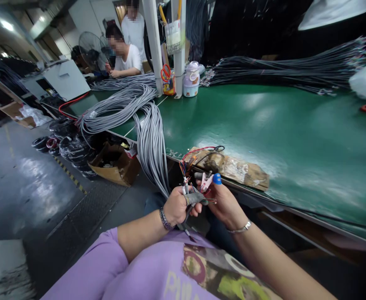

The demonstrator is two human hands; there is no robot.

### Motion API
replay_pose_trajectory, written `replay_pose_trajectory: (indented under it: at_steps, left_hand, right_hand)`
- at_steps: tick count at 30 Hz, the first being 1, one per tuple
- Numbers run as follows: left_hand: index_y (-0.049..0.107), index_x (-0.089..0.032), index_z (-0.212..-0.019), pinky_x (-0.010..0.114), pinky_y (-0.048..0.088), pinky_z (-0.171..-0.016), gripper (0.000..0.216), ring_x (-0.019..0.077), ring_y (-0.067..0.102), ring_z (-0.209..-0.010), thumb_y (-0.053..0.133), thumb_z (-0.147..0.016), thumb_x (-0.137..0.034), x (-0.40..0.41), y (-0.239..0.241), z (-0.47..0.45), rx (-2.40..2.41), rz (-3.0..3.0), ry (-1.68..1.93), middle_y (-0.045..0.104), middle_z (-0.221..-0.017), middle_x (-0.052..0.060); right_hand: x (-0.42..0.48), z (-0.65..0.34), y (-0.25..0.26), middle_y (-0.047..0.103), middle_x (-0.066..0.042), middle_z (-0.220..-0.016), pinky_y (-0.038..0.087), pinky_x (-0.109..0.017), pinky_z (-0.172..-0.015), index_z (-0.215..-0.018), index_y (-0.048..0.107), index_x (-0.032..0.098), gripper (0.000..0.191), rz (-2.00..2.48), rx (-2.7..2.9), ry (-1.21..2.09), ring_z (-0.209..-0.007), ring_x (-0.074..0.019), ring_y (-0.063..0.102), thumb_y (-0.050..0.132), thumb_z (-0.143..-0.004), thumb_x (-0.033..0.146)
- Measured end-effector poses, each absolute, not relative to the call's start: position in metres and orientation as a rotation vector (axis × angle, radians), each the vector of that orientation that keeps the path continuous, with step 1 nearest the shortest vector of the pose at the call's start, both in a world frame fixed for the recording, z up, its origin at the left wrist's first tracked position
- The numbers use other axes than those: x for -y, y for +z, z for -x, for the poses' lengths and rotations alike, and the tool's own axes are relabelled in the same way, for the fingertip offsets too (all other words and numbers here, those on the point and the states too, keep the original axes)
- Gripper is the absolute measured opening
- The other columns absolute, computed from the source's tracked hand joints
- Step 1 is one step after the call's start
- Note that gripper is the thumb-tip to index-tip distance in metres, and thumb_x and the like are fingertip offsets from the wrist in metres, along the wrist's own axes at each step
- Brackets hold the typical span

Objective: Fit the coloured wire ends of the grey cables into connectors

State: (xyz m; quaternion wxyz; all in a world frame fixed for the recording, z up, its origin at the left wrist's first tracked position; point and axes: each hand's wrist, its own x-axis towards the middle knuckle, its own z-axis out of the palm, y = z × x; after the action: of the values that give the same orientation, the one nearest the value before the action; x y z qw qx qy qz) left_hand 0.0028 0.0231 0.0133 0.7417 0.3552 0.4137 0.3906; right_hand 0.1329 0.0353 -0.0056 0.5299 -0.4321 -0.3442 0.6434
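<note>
My left hand (177,205), with a metal watch on its wrist, is closed around a grey cable (186,188). Thin coloured wires (183,167) fan out at the cable's stripped end. Grey tape or a glove finger wraps my left thumb. Close beside it, my right hand (223,201) pinches a small pink clip-like tool (206,181); its jaws are too small to make out. A blue finger cot (216,178) covers a fingertip of that hand. Just beyond both hands, a worn taped wooden block (242,171) lies along the bench edge, with red and black leads on it.
A bundle of grey cables (153,143) hangs over the green bench (264,121) edge at my left. Black cables (279,68) lie across the back. A lilac bottle (191,79) stands by the post. A cardboard box (116,164) sits on the floor. Two people are farther off.
</note>
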Motion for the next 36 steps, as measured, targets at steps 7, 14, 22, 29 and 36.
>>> replay_pose_trajectory:
  at_steps: [7,14,22,29,36]
  left_hand:
    - [0.056,-0.013,-0.064,0.018,0.03,-0.033,0.043,0.0072,0.044,-0.032,0.078,-0.056,-0.048,-0.024,0.01,-0.003,-0.883,-0.8,0.821,0.056,-0.044,0.0]
    - [0.057,-0.012,-0.064,0.019,0.03,-0.034,0.045,0.0069,0.044,-0.032,0.078,-0.053,-0.05,-0.025,0.013,-0.005,-0.914,-0.812,0.795,0.055,-0.044,0.0]
    - [0.055,-0.013,-0.063,0.019,0.03,-0.034,0.046,0.0065,0.043,-0.032,0.077,-0.051,-0.052,-0.026,0.013,-0.008,-0.948,-0.831,0.792,0.054,-0.044,-0.001]
    - [0.055,-0.014,-0.062,0.02,0.031,-0.034,0.049,0.0073,0.043,-0.033,0.072,-0.057,-0.059,-0.016,0.012,0.001,-0.91,-0.929,0.778,0.054,-0.045,0.0]
    - [0.053,-0.014,-0.062,0.02,0.03,-0.035,0.05,0.0067,0.043,-0.033,0.073,-0.056,-0.059,-0.011,0.011,0.002,-0.937,-0.897,0.86,0.054,-0.045,0.0]
  right_hand:
    - [-0.038,-0.13,0.002,0.063,-0.004,-0.057,0.047,-0.033,-0.047,-0.075,0.065,0.018,0.055,0.829,0.59,1.786,-0.045,-0.019,0.056,0.064,-0.066,0.071]
    - [-0.038,-0.129,0.005,0.064,-0.002,-0.055,0.046,-0.03,-0.045,-0.073,0.066,0.018,0.048,0.793,0.489,1.788,-0.042,-0.0162,0.054,0.074,-0.062,0.063]
    - [-0.039,-0.13,-0.002,0.064,-0.002,-0.062,0.045,-0.028,-0.048,-0.074,0.066,0.018,0.049,0.814,0.486,1.762,-0.05,-0.0161,0.056,0.071,-0.063,0.065]
    - [-0.039,-0.13,-0.005,0.065,-0.003,-0.071,0.049,-0.027,-0.055,-0.078,0.067,0.018,0.048,0.807,0.488,1.712,-0.057,-0.0144,0.057,0.072,-0.064,0.063]
    - [-0.039,-0.131,-0.003,0.064,-0.003,-0.069,0.049,-0.027,-0.055,-0.078,0.068,0.019,0.046,0.821,0.523,1.689,-0.055,-0.0138,0.055,0.071,-0.066,0.063]
